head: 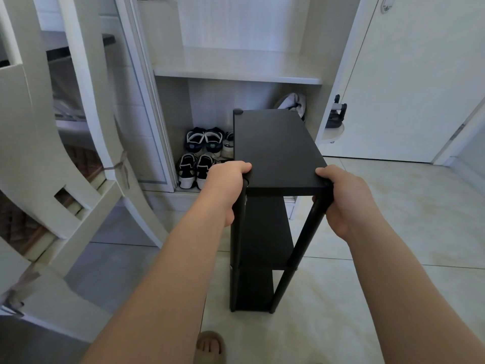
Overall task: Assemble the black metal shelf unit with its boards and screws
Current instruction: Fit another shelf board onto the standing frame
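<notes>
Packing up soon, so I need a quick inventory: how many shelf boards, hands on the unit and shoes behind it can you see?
Boards: 3, top board, middle board, bottom board
Hands gripping the shelf unit: 2, left hand, right hand
Shoes: 5 in view, dark pair, black-and-white pair, one pale shoe half hidden
Total: 10

The pale tiled floor (399, 271) carries the black shelf unit (275, 148), which stands upright on its legs (boards at three levels). A sandalled foot (210, 346) rests near its base, and white chairs (86, 206) stand at the left.
</notes>
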The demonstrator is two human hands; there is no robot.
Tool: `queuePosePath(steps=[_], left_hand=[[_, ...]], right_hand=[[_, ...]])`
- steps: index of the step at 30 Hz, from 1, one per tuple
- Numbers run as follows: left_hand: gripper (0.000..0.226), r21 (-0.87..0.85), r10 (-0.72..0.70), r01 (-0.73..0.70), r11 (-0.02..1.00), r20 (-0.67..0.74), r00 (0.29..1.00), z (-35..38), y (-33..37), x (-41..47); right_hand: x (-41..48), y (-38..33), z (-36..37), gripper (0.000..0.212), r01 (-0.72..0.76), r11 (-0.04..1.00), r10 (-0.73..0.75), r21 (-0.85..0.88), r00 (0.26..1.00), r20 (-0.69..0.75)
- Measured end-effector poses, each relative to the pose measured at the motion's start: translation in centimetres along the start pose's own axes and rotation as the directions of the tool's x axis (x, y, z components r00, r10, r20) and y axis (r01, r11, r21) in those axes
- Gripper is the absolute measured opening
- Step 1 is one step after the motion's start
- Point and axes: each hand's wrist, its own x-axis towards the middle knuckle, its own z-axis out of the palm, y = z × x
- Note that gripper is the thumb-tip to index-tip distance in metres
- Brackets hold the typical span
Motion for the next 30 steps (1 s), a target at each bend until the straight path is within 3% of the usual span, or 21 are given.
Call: queuePosePath(steps=[23,30], left_hand=[[0.014,0.0,-0.067,0.067,0.998,0.006,0.998,0.1,0.4,-0.3],[0.021,0.006,-0.077,0.077,0.997,-0.028,0.997,0.5,0.3,-0.4]], right_hand=[[0.5,-1.2,-1.0,0.01,-0.139,0.986,0.127,0.091,0.983,0.13],[1.1,-0.7,-1.2,0.014,-0.18,0.982,0.176,0.049,0.981,0.083]])
